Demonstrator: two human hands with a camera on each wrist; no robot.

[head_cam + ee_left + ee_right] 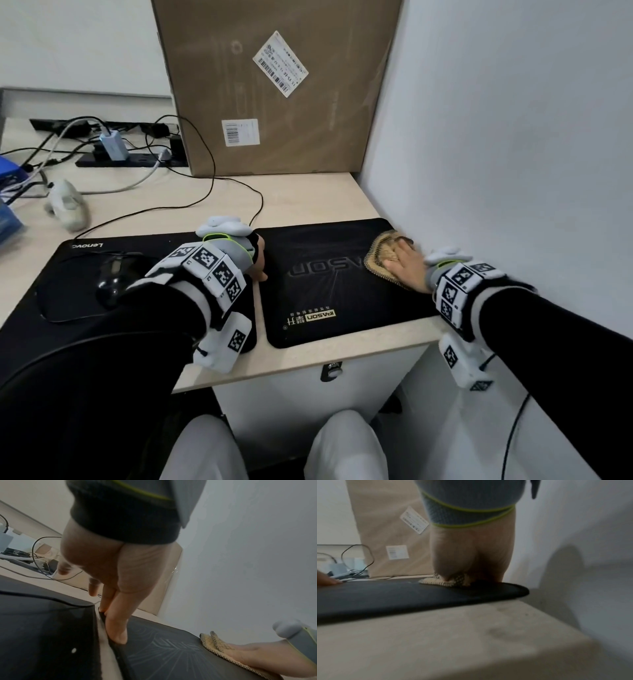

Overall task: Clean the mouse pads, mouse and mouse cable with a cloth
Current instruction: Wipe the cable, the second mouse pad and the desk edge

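Two black mouse pads lie side by side on the desk. The left Lenovo pad (pixel 78 274) carries a black mouse (pixel 113 281) with its cable (pixel 68 318) looped around it. On the right IPASON pad (pixel 325 284) (pixel 163 653) (pixel 402 596) my right hand (pixel 406 269) (pixel 471 555) lies flat on a tan cloth (pixel 382 251) (pixel 216 642) (pixel 435 582) near the far right corner. My left hand (pixel 260 262) (pixel 116 626) presses straight fingers on that pad's left edge.
A tall cardboard box (pixel 274 85) stands behind the pads. The white wall (pixel 496 137) runs right beside the right pad. A power strip (pixel 130 159) with plugs and cables, and a white handheld device (pixel 66 205), sit at the back left. The desk's front edge (pixel 308 363) is close.
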